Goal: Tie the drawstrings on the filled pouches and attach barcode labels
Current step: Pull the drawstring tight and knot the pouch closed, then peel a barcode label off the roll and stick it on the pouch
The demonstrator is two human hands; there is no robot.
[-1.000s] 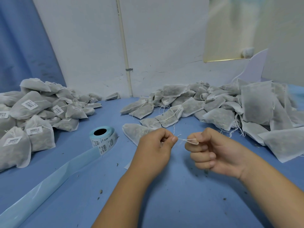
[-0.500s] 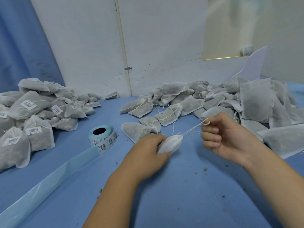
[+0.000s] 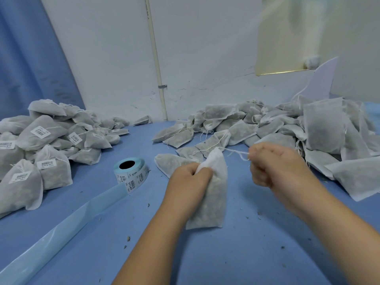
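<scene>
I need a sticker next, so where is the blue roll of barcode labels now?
Head view: the blue roll of barcode labels sits on the blue table, left of the left hand, between it and the pile of labelled grey pouches.

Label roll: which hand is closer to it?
Left. The left hand, gripping a pouch, is just right of the label roll; the right hand, pinching the drawstring, is farther right.

A packing workroom: heaped pouches (image 3: 320,128), label roll (image 3: 131,174), blue table (image 3: 246,254).
</scene>
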